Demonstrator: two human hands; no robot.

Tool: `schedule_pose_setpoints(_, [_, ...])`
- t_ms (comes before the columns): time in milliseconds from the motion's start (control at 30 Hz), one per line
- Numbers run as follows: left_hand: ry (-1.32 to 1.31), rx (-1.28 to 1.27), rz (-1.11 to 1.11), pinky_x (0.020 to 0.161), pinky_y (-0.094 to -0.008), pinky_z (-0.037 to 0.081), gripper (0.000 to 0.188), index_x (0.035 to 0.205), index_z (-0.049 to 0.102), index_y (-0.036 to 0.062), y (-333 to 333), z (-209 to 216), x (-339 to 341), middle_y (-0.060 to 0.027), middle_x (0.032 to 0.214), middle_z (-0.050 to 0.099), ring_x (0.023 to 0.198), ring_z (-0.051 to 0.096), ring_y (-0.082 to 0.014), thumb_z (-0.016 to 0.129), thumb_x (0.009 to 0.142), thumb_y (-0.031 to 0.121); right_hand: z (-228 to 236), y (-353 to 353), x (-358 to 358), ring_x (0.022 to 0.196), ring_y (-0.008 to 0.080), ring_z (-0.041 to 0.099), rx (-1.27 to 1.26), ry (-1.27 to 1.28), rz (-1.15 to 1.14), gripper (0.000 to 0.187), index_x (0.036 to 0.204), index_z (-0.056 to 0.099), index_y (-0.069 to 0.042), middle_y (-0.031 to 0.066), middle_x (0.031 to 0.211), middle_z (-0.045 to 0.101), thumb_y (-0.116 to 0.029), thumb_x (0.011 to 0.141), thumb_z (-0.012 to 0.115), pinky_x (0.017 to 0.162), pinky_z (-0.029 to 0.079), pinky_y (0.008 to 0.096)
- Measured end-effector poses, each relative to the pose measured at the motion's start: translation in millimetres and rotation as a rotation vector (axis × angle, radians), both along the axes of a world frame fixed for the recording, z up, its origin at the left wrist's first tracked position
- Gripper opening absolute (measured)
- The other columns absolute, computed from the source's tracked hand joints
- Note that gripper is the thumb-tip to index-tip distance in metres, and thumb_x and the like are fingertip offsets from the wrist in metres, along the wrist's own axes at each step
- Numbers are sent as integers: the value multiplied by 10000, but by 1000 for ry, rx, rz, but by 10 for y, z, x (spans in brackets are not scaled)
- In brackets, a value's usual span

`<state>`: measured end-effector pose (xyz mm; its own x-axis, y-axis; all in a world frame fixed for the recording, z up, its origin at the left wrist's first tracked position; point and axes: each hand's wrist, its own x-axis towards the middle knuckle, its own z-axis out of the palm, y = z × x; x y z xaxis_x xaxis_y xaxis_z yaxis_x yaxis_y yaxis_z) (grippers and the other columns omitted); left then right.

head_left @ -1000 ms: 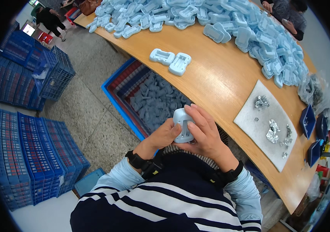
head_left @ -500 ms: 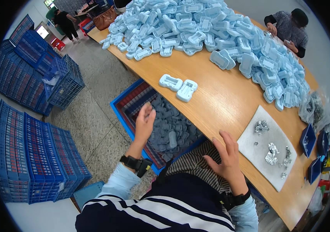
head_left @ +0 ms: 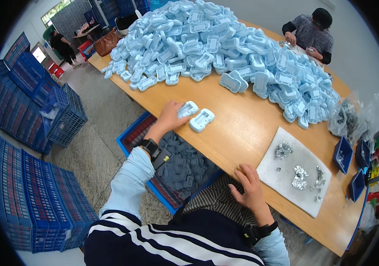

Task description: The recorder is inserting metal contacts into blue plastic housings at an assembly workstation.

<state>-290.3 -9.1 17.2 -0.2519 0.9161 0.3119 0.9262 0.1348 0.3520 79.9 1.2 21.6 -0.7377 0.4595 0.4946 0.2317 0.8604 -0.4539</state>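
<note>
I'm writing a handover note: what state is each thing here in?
Left hand: touching a casing
Right hand: open, empty
Nearby casing: on table, hollow up
Casing pile: heaped
Crate: open, holding grey parts
Mat: flat, bearing metal bits
Trays: open
Left crates: stacked

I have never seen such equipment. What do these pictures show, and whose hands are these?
No robot: these are a person's bare hands, seen from above by a fisheye camera worn on the head, which bends straight edges. The left hand grasps one light-blue casing; whether it is lifted is unclear. The right hand is open and empty near the wooden table edge. On the table lie another casing, a large casing pile and a white pad with silvery metal pieces.
</note>
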Motion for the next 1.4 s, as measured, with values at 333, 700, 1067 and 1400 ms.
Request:
schedule_pose_setpoints(333, [-478, 161, 110, 751, -294, 466, 577, 1130, 520, -40, 212, -73, 688, -131, 999, 558, 891, 564, -207, 718, 680, 261, 42, -20, -10, 1073, 343, 469, -28, -9, 23, 429, 1035, 538, 3, 182, 1133, 490, -128, 657, 694, 894, 411, 395])
schedule_pose_setpoints(700, [-459, 294, -337, 770, -313, 463, 493, 1061, 527, -55, -203, 384, 1978, -156, 987, 572, 894, 581, -255, 706, 634, 113, 230, 27, 34, 912, 155, 555, -884, 564, -214, 551, 1203, 441, 6, 105, 1036, 567, -174, 746, 691, 739, 460, 271])
schedule_pose_setpoints(1067, [-1716, -661, -500, 758, -273, 478, 588, 1291, 360, 22, -202, 145, 2755, -96, 1071, 538, 920, 569, -155, 554, 862, 374, 384, 27, 643, 738, 156, 556, -807, 422, -167, 517, 1246, 399, -55, 77, 859, 580, -99, 769, 592, 675, 463, 283])
schedule_pose_setpoints(1400, [-1849, -501, -489, 692, -316, 533, 365, 1179, 407, 31, 6, 114, 2885, -177, 978, 587, 786, 627, -212, 460, 912, 273, 120, 559, 2113, 901, 299, 508, 87, 51, -997, 182, 856, 629, -33, 127, 933, 559, -132, 705, 655, 772, 414, 372])
